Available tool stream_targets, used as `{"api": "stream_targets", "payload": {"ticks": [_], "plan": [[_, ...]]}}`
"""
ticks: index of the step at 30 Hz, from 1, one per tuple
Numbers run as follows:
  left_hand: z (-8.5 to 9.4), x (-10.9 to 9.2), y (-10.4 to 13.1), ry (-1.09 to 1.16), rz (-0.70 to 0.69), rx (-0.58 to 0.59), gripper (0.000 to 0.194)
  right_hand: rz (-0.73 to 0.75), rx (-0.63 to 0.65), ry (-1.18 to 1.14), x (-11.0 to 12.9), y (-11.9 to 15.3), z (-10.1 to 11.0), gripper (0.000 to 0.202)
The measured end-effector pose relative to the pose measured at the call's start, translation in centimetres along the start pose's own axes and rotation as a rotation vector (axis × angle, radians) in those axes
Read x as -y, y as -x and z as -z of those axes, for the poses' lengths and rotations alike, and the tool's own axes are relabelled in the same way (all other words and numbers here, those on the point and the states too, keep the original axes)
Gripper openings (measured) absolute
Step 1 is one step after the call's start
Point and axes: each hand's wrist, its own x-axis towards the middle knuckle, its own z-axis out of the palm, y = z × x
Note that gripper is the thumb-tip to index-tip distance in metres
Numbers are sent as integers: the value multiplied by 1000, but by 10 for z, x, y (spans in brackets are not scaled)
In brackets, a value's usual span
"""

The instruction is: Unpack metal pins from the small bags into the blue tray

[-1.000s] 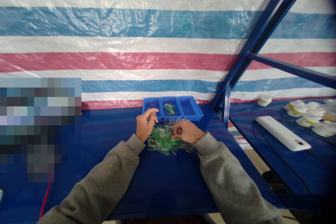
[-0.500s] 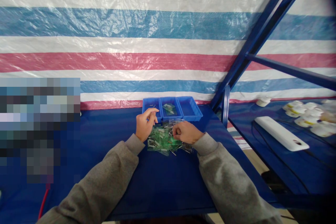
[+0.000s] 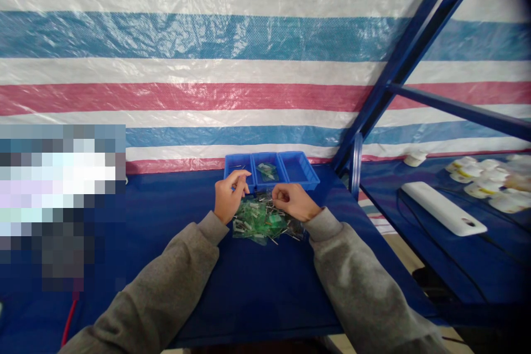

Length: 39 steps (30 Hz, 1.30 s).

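Observation:
A pile of small clear and green plastic packets with thin metal pieces lies on the blue table between my hands. My left hand is at the pile's left edge, thumb and fingers closed together; what they hold, if anything, is too small to see. Over the pile's upper right, my right hand has its fingers curled in a pinch, their contents hidden. Just behind stand three joined blue bins: the left bin has a few thin pieces in it, the middle bin holds green packets, and the right bin shows a bare floor.
Blue metal frame bars rise on the right. Beyond them, a second blue table carries a white oblong device, dark cables and several white round parts. A red cable lies at the left, below a pixelated area.
My right hand has moved slightly up, away from the pile's middle toward the bins. My left hand stays nearly where it was.

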Motion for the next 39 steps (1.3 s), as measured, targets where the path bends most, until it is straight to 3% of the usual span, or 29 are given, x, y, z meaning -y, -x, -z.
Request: {"api": "stream_targets", "payload": {"ticks": [4, 9, 14, 22, 39], "plan": [[0, -3, -1, -9, -23, 18, 30, -58, -220, -211, -1, -2, -7, 4], [-2, -1, -2, -34, -60, 63, 30, -111, -231, -650, 6, -3, -14, 17], [-3, -3, -2, -84, -110, 135, 23, -138, -276, -850, 7, -5, -18, 26], [-7, -5, -1, -80, -147, 179, 24, -213, -377, -881, 4, -8, -19, 26], [-6, 0, -3, -167, -207, 209, 19, -224, -346, -918, 7, -5, -22, 29]]}}
